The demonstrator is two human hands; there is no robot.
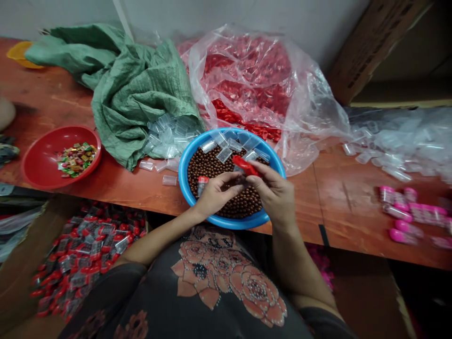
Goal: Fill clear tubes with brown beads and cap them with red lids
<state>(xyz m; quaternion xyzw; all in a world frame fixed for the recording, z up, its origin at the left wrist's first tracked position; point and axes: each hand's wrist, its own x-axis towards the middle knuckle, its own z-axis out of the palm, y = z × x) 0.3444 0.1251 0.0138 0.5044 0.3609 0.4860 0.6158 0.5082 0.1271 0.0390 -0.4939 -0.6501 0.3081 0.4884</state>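
Note:
Over a blue basin (pixel 182 181) filled with small brown balls (pixel 243 202), my two hands meet. My right hand (pixel 273 193) is closed on a red plastic cap (pixel 244 165). My left hand (pixel 221 190) pinches a clear plastic container just under the cap; fingers hide most of it, and I cannot tell whether the two are joined. Several empty clear containers (pixel 224 154) lie on the balls at the basin's far side. A red-capped container (pixel 202 184) stands inside the basin by my left wrist.
Behind the basin sits a clear bag of red caps (pixel 247 80), beside a green sack (pixel 141 94) with clear containers spilling out. A red bowl (pixel 31 162) of wrapped candies is at left. Red-capped containers (pixel 84 254) fill a box below; pink-capped ones (pixel 402 212) lie right.

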